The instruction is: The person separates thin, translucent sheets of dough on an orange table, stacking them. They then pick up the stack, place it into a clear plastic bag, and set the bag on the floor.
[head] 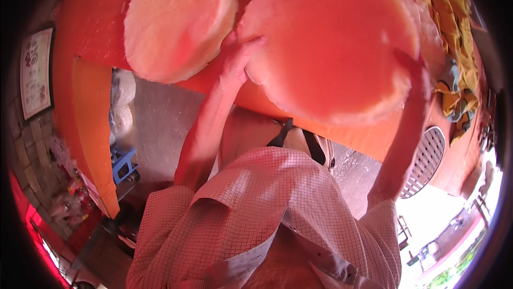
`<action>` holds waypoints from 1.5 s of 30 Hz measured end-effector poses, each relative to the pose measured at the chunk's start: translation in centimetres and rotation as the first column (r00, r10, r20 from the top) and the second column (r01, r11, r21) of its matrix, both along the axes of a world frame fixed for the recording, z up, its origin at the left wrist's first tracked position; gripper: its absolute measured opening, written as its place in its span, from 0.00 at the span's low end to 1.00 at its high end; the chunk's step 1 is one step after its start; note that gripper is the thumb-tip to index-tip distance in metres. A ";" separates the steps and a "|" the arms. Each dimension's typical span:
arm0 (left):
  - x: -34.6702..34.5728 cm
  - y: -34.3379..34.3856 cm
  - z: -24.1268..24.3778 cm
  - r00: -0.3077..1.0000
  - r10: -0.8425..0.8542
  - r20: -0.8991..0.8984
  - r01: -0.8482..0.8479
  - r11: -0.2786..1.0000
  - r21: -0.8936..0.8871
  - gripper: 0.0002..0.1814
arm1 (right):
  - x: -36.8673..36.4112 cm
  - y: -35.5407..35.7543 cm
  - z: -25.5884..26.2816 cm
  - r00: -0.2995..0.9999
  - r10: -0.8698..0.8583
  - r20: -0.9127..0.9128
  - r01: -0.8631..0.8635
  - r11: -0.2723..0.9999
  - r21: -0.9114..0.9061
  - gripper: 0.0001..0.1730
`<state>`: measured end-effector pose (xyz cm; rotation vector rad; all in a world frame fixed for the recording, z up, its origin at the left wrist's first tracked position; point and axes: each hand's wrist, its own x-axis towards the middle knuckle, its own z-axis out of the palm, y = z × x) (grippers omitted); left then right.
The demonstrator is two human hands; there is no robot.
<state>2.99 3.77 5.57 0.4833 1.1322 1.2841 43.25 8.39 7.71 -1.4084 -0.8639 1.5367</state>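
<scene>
A large round disc [332, 44] lies before me at the front of the orange-red table, its top smooth and reddish, its rim pale and fuzzy. My left hand [240, 57] holds the left rim, thumb over the top; the fingers beneath are hidden. At the right rim, my right hand [417, 68] is blurred and grips the edge, partly on top. Left of the disc sits a smaller, thicker round pad [176, 24] with a pale, fibrous-looking surface. Behind and right of the disc, pale wrinkled layers [427, 24] show; their material is unclear.
The table [92, 16] has an orange side panel at left. Yellow cloth [453, 20] is heaped at the right. A perforated grey oval panel [425, 162] is beside my right forearm. Below left are a blue plastic stool [123, 162] and white bundles [122, 88]. A framed sheet [37, 72] bears writing.
</scene>
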 end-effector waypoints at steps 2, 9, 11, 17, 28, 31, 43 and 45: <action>-0.7 0.3 2.7 0.995 0.030 0.091 -0.039 0.994 0.102 0.25 | 0.0 1.9 1.4 0.999 0.039 -0.004 -0.039 0.998 0.051 0.15; -18.1 1.5 7.2 0.967 0.193 -0.166 -0.186 0.981 0.055 0.25 | -13.3 11.7 5.7 0.943 0.306 -0.133 -0.253 0.915 0.314 0.15; -21.8 1.7 9.2 0.993 0.105 -0.052 -0.094 0.981 0.170 0.27 | -19.1 14.8 4.8 0.887 0.416 -0.199 -0.313 0.860 0.402 0.15; -36.8 -0.4 2.5 0.952 0.156 -0.264 -0.159 0.987 0.010 0.29 | -37.4 12.2 -3.4 0.853 0.489 -0.181 -0.489 0.871 0.048 0.11; -39.7 -0.5 -1.1 0.451 -0.029 -0.892 -0.221 0.965 -0.144 0.24 | -39.1 9.1 -3.1 0.686 0.031 0.727 -0.453 0.800 0.394 0.17; -33.5 1.7 5.9 -0.150 0.102 -0.983 -0.084 0.990 0.116 0.26 | -42.4 6.4 2.6 0.429 -0.350 0.833 -0.647 0.524 0.554 0.17; -21.7 9.1 -3.6 -0.377 0.274 -0.885 0.573 0.820 0.010 0.28 | -41.3 3.1 -5.5 0.573 -0.121 0.811 -0.715 0.410 0.566 0.36; -21.7 8.9 -4.3 -0.390 0.270 -0.880 0.573 0.819 -0.003 0.28 | -37.9 2.2 -5.2 0.555 0.004 0.832 -0.772 0.376 0.513 0.35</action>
